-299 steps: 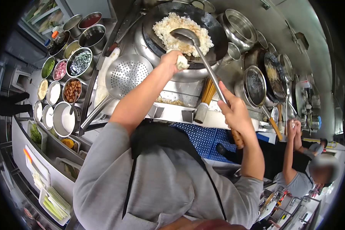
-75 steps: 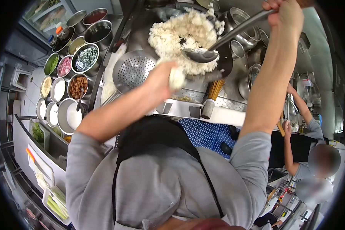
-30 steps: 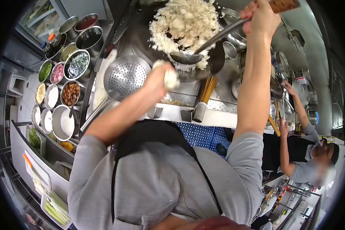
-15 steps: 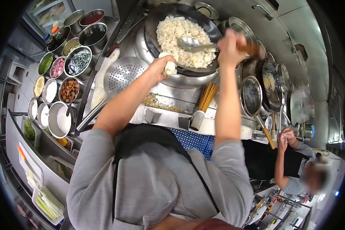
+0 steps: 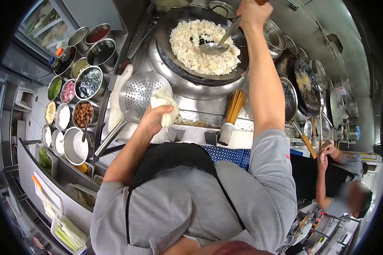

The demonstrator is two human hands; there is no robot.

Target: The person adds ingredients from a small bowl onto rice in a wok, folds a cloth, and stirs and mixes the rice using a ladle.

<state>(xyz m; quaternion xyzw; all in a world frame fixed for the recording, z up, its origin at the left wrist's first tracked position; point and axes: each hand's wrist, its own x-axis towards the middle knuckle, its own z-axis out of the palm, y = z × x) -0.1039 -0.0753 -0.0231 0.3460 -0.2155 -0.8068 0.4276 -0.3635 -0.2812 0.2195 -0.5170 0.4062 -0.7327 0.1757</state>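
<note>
White rice (image 5: 187, 53) lies spread in a dark wok (image 5: 164, 36) on the stove, with a small gap in its middle. My right hand (image 5: 254, 15) grips the ladle's handle high at the wok's far right side. The ladle (image 5: 214, 48) rests its bowl on the rice. In my left hand (image 5: 156, 119) is a bunched pale cloth (image 5: 164, 104). That hand is off the wok, in front of the perforated strainer (image 5: 136, 95), whose handle points toward me.
Metal pots of ingredients (image 5: 83, 114) stand at the left. A bamboo brush (image 5: 234, 111) lies near the stove's front edge. Sieves (image 5: 288, 100) and another wok (image 5: 305, 87) are at the right. Beyond them a co-worker (image 5: 334, 182) stands with hands together.
Since half a second ago, my left hand with the cloth has moved from the wok's rim down toward the strainer. My right hand has gone up and away, tilting the ladle more steeply.
</note>
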